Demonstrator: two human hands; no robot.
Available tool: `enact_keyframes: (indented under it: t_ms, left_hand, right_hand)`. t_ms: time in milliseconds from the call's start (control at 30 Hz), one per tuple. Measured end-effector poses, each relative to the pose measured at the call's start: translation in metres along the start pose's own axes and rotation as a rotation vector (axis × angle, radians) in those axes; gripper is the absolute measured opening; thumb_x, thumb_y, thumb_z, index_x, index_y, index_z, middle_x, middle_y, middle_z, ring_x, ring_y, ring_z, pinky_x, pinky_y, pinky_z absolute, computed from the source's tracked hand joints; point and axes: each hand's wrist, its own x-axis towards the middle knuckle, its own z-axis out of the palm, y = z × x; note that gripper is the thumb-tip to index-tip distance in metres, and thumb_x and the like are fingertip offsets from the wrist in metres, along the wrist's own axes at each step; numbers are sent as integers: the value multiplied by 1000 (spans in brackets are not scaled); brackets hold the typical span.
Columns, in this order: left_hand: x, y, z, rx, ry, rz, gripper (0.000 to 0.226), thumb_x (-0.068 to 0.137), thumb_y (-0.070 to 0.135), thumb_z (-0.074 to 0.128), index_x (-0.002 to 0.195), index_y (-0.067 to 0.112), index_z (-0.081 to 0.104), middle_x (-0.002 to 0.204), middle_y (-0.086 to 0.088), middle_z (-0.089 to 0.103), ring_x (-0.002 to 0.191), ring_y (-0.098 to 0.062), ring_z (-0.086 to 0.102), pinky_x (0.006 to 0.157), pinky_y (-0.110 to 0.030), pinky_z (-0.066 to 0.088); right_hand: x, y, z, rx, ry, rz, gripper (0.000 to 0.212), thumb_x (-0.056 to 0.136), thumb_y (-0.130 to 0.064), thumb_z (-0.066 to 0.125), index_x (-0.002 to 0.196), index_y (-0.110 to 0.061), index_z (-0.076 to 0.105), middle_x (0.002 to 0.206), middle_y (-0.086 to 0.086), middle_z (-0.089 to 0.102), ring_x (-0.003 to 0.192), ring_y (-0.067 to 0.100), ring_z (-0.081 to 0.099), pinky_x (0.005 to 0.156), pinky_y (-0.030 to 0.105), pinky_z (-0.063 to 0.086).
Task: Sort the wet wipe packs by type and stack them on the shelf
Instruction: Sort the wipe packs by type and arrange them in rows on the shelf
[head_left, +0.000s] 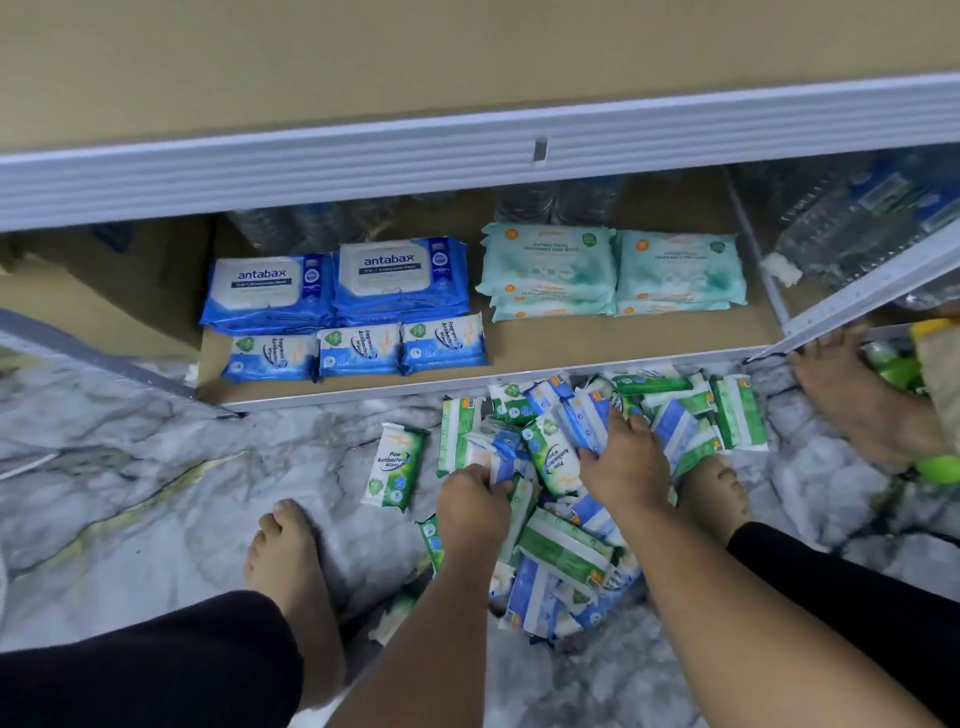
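A loose heap of small green and blue plastic wet wipe packs (566, 551) lies on the grey-veined marble floor (156, 467); the left hand (475, 512) pinches one blue-and-white pack (503, 460); the right hand (623, 467) curls round another blue pack (584, 423); sorted stacks (363, 275) sit on the brown bottom shelf board (571, 343).

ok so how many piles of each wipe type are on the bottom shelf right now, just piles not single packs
antabax piles: 2
mint green fragrance free piles: 2
small blue fragrance free piles: 3
total: 7 piles; how many packs each pile holds can't be told from above
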Motion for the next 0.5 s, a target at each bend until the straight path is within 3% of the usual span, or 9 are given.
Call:
enact_keyframes:
  t_ms: [100, 167, 233, 333, 433, 500]
  left_hand:
    - [-12, -1, -14, -3, 8, 22, 34, 89, 30, 72, 75, 3, 58, 65, -6, 57, 55, -20, 48, 51, -29, 35]
    - [-22, 2, -28, -41, 35, 30, 31, 88, 28, 74, 79, 2, 59, 66, -4, 53, 56, -18, 44, 53, -28, 33]
    - [-32, 7, -45, -68, 50, 50, 22, 86, 27, 76, 91, 8, 66, 84, -3, 61, 67, -14, 50, 57, -24, 35]
    - [-50, 15, -71, -143, 23, 107, 30, 88, 28, 75, 112, 12, 68, 111, -3, 63, 78, -11, 57, 72, -21, 43]
    - [-73, 25, -91, -180, -38, 98, 39, 94, 37, 66, 122, 11, 58, 109, -11, 64, 83, -21, 66, 75, -30, 50]
    - [-87, 28, -99, -275, -85, 44, 41, 96, 41, 61, 122, 10, 56, 102, -16, 64, 90, -28, 65, 81, -37, 51]
  right_hand:
    - [-17, -1, -18, 208, -5, 89, 69, 93, -39, 63, 152, -13, 40, 149, 11, 43, 127, 35, 52, 90, 42, 52]
    - [-30, -3, -31, 432, -20, 179, 64, 90, -38, 64, 148, -17, 47, 138, 9, 53, 109, 31, 62, 80, 36, 52]
    - [-49, -7, -44, 700, -42, 259, 59, 89, -34, 65, 145, -23, 51, 124, 5, 62, 90, 25, 63, 73, 33, 49]
    - [-74, -18, -60, 1011, -102, 316, 52, 95, -22, 60, 146, -28, 51, 129, 6, 58, 84, 24, 59, 71, 37, 47]
    - [-86, -31, -72, 1095, -217, 437, 39, 102, -16, 51, 140, -12, 55, 113, 13, 54, 101, 36, 55, 89, 49, 51]
    - [-98, -34, -73, 1190, -273, 544, 29, 103, -14, 47, 125, 4, 54, 106, 19, 54, 98, 38, 53, 88, 51, 51]
